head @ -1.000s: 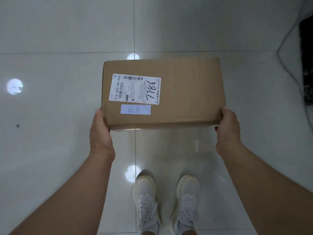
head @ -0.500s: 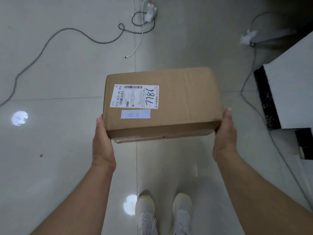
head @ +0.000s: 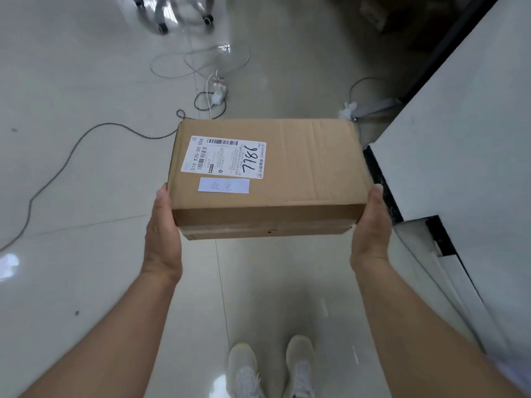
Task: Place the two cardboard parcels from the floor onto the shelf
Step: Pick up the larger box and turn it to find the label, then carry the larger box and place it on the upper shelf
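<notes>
I hold a brown cardboard parcel (head: 298, 173) in the air at the centre of the head view, above the tiled floor. Its top carries a white shipping label with "7786" handwritten on it and a small pale slip below that. My left hand (head: 162, 234) presses against the parcel's left end and my right hand (head: 370, 225) against its right end, fingers hidden underneath. No second parcel is in sight. No shelf is clearly visible.
A white-topped surface with a black edge (head: 459, 145) stands close on the right. Dark and white cables (head: 94, 130) with a power strip (head: 218, 93) trail over the floor ahead. Caster wheels of a stand (head: 163, 27) show at the top. My white shoes (head: 270, 369) are below.
The view has tilted up and forward; the parcel stays gripped by both hands and rides higher off the floor. Cables, the wheeled stand and the white surface on the right have come into view.
</notes>
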### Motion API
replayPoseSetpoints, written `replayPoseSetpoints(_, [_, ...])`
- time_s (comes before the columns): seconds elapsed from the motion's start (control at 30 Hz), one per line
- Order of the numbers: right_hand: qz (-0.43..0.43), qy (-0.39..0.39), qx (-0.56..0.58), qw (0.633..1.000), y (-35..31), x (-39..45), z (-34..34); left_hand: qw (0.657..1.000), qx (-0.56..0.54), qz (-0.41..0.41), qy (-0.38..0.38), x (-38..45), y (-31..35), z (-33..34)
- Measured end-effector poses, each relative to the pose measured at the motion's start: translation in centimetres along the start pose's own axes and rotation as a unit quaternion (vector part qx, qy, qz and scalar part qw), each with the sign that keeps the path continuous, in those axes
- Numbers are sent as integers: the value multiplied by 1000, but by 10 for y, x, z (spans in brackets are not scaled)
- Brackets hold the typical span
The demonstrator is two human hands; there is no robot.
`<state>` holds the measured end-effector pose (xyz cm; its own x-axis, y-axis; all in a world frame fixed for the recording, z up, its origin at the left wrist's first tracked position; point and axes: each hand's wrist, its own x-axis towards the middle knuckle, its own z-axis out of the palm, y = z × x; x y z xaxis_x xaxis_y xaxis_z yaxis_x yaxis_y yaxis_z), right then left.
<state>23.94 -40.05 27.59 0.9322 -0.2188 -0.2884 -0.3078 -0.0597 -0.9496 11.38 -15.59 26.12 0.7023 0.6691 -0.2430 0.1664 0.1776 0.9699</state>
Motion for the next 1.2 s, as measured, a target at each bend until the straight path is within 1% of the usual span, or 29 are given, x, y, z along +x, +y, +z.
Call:
replayPoseSetpoints(0.17, [-33, 39, 17, 999, -47, -39, -36, 998, 14, 46, -41, -29, 61, 7])
replayPoseSetpoints(0.3, [-76, 63, 25, 995, -83, -77, -72, 996, 15, 64, -67, -64, 103, 14])
replayPoseSetpoints(0.53, [-97, 105, 49, 989, -136, -141, -149, 986, 30, 92, -134, -150, 166, 30])
replayPoseSetpoints(0.67, [-112, 123, 66, 984, -165, -186, -197, 984, 39, 98, -144, -205, 199, 38])
replayPoseSetpoints(0.77, [-109, 147, 70, 981, -182, -220, -229, 983, 48, 92, -148, -246, 222, 43])
replayPoseSetpoints(0.87, [-93, 172, 89, 977, -197, -255, -257, 980, 47, 86, -171, -281, 244, 44])
replayPoseSetpoints(1.0, [-57, 231, 94, 967, -212, -296, -292, 966, 32, 102, -235, -311, 273, 51])
replayPoseSetpoints(1.13, [-46, 293, 120, 947, -227, -330, -319, 943, 11, 125, -308, -331, 295, 65])
replayPoseSetpoints(1.2, [-43, 320, 140, 936, -232, -344, -330, 933, 8, 121, -338, -337, 301, 71])
